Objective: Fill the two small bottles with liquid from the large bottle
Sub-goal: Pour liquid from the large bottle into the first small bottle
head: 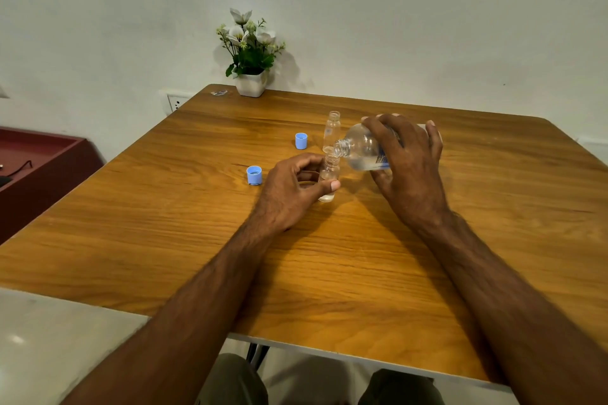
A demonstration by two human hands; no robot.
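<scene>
Large bottle [365,149] lies near-horizontal, mouth pointing left over upright small bottle [328,179].

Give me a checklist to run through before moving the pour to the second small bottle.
1. Near small bottle steadied: left hand holds it upright. Ok.
2. Large bottle gripped: right hand holds it tilted, mouth over the near bottle's neck. Ok.
3. Near bottle full: liquid shows only near its base. Not ok.
4. Far small bottle uncapped and upright. Ok.
5. Two blue caps lie left of the bottles, out of the pour path. Ok.
6. Spill on the table: cannot tell.
</scene>
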